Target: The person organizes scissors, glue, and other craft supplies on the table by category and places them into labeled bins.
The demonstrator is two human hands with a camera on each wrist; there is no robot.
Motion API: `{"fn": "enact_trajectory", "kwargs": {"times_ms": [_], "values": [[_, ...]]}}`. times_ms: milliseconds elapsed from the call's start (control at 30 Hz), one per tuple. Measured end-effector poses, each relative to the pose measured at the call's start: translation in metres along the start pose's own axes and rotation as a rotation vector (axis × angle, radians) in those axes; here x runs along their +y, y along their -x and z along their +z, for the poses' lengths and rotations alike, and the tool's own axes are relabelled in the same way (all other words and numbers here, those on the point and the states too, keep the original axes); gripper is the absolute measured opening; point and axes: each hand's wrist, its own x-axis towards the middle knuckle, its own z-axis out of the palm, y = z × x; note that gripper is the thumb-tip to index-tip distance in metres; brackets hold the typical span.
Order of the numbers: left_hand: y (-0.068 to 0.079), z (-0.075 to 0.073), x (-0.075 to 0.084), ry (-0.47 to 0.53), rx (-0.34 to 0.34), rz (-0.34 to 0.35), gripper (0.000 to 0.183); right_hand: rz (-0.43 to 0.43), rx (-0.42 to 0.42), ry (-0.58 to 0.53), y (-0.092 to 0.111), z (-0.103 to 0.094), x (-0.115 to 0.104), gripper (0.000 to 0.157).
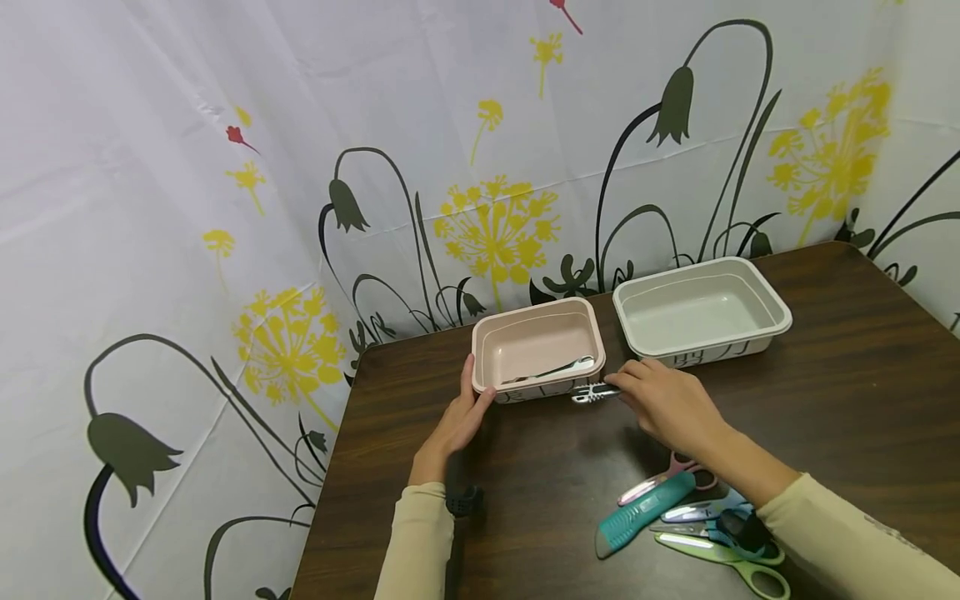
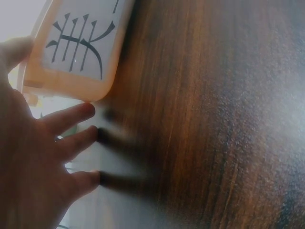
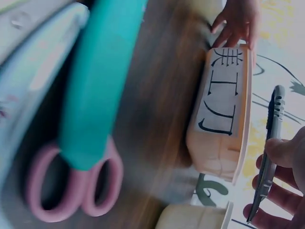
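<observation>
My right hand [image 1: 675, 410] grips a slim silver-grey utility knife [image 1: 591, 393] between thumb and fingers, just in front of the pink bin [image 1: 480, 367]. In the right wrist view the knife [image 3: 275, 114] is held lengthwise, clear of the bin. Another slim silver knife [image 1: 551, 371] lies inside the pink bin along its front wall. My left hand [image 1: 456, 422] rests against that bin's front left corner, its fingers spread. The left wrist view shows the fingers [image 2: 71, 119] mostly straight near the bin wall. A white label [image 3: 223, 90] with black characters is on the bin's front.
A pale grey-green bin [image 1: 633, 333] with a label stands right of the pink one. Nearer me lie a teal cutter [image 1: 645, 514], pink scissors [image 1: 636, 492], blue scissors [image 1: 693, 510], green scissors [image 1: 697, 546] and dark-handled scissors. A flowered curtain [image 1: 420, 92] hangs behind the wooden table [image 1: 540, 500].
</observation>
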Motion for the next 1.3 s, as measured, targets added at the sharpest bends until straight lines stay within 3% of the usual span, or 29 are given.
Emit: {"fn": "enact_trajectory", "kwargs": {"times_ms": [467, 733, 1067, 1300], "values": [[0.0, -0.001, 0.0, -0.012, -0.025, -0.012, 0.077, 0.024, -0.082, 0.023, -0.047, 0.028, 0.011, 0.026], [0.0, -0.001, 0.001, -0.002, -0.009, 0.004, 0.076, 0.012, -0.13, 0.082, -0.064, 0.041, 0.009, 0.026], [-0.001, -0.001, 0.002, -0.006, -0.017, 0.004, 0.075, -0.006, -0.267, 0.076, -0.078, 0.047, -0.001, 0.03], [-0.001, -0.001, 0.003, -0.005, -0.009, 0.008, 0.076, -0.072, -0.263, 0.023, -0.08, 0.054, -0.002, 0.032]]}}
